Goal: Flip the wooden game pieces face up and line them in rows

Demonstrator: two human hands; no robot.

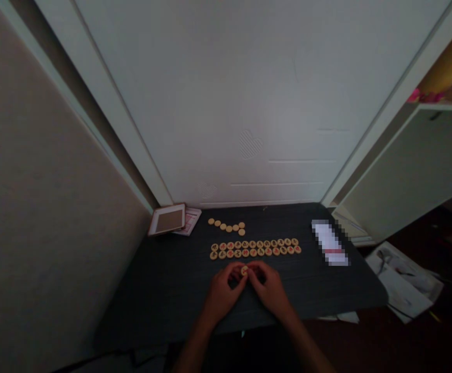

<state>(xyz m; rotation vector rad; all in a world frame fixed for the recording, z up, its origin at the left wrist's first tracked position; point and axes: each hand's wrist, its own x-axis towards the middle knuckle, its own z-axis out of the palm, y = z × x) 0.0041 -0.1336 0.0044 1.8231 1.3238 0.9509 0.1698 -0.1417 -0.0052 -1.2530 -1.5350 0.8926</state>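
Note:
Between the fingertips of both hands is a round wooden Chinese chess piece [244,271], its marked face turned up. My left hand [227,286] pinches it from the left, and my right hand [265,284] pinches it from the right. Just beyond my fingers lie two straight rows of Chinese chess pieces [253,253], their red and dark characters showing. Farther back, several plain-faced pieces [223,227] form a crooked line, with no characters visible on them.
A shallow framed box [170,221] rests over a printed sheet [191,220] at the table's back left. A blurred-out pale object [330,243] lies on the right of the dark table [163,280]. White wall panel [226,103] behind; a white box [404,280] beyond the right edge.

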